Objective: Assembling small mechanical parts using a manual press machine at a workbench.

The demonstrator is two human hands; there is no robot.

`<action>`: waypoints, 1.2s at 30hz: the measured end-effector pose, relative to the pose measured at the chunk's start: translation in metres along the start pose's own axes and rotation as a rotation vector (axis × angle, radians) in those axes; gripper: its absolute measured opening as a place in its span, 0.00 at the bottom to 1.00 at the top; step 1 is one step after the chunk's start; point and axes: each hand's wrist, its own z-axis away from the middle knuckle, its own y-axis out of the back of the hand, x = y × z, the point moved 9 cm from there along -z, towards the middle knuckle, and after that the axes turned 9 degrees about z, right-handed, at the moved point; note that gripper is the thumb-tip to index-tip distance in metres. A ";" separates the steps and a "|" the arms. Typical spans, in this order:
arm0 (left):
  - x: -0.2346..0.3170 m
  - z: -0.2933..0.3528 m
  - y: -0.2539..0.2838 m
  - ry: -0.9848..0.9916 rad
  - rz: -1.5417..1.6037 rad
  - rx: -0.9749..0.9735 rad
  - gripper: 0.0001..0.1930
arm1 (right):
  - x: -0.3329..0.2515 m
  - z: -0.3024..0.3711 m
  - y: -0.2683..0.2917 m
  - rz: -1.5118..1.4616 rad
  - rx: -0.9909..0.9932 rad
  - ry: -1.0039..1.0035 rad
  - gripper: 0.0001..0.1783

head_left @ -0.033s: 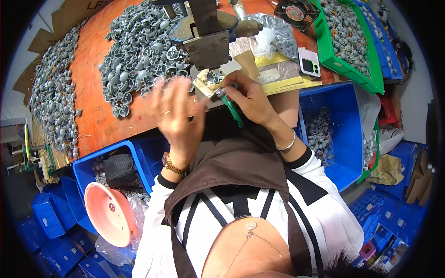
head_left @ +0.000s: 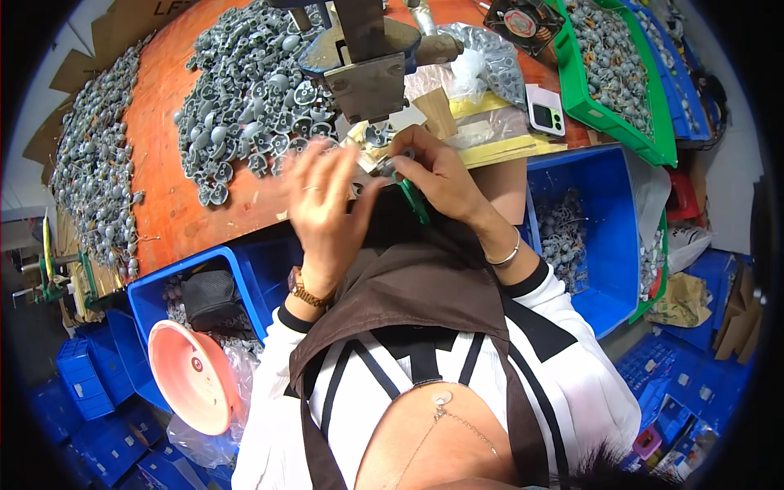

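My left hand (head_left: 325, 214) is over the table's front edge, with its fingers stretched out, apart and blurred. A small grey piece (head_left: 357, 189) shows beside its thumb; I cannot tell whether they touch. In my right hand (head_left: 434, 171) is a green-handled tool (head_left: 415, 201), pinched between thumb and fingers with its handle pointing down toward me; its kind is partly hidden. Just beyond the hands, a pale fixture (head_left: 364, 145) with a grey part in it sits under the metal head of a bench press (head_left: 367, 86). Left of the press lies a heap of grey half-round shells (head_left: 245, 106).
Grey pieces with wires (head_left: 98, 163) cover the table's left side. On the right are a phone (head_left: 545, 114), a fan (head_left: 523, 23) and a green tray (head_left: 661, 151) of parts. Blue bins (head_left: 608, 237) flank my lap. A pink basin (head_left: 175, 400) stands at lower left.
My left hand has moved slightly down and right, nearer my right hand, its fingers still outstretched. My right hand keeps its hold on the green-handled tool with hardly any movement.
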 end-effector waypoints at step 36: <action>-0.064 -0.007 -0.047 0.355 0.277 -0.106 0.09 | -0.154 0.066 0.043 0.524 0.293 0.945 0.15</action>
